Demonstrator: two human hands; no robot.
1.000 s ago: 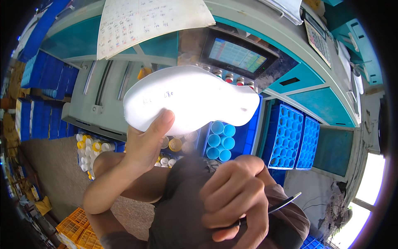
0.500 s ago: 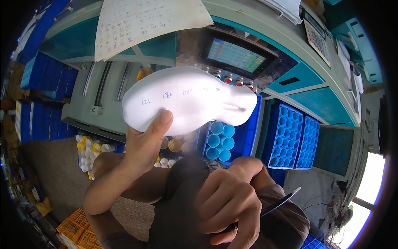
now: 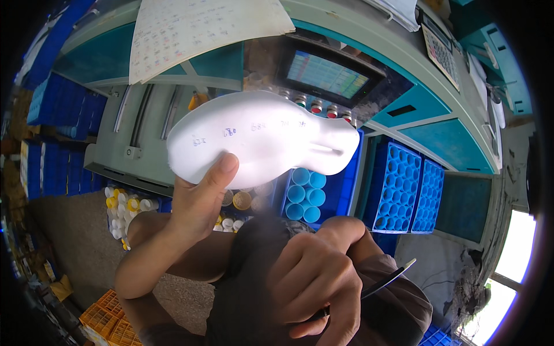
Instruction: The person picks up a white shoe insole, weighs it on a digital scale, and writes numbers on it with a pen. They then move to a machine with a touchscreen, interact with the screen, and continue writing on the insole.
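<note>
My left hand (image 3: pixel 205 196) grips a glossy white piece (image 3: pixel 254 147), broad and rounded at one end, narrowing to a waist and a small end with a slot. My thumb presses on its face, below a row of small handwritten marks; the fingers are hidden behind it. Low in front of my body, my right hand (image 3: pixel 317 282) is closed around a slim dark stick with a pale tip (image 3: pixel 388 281), like a pen, which sticks out to the right. The two hands are well apart. Behind the white piece, several light blue cups (image 3: pixel 306 195) stand in a blue crate (image 3: pixel 340 202).
A screen (image 3: pixel 328 75) with a row of knobs below it is set in the machine ahead. Papers (image 3: pixel 202 34) hang over its upper left. Racks of blue tubes (image 3: pixel 397 187) stand at right, white and yellow bottles (image 3: pixel 124 210) at left. Orange crates (image 3: pixel 109 317) sit lower left.
The white piece and my left hand have shifted very slightly to the left. My right hand still holds the stick, almost unmoved.
</note>
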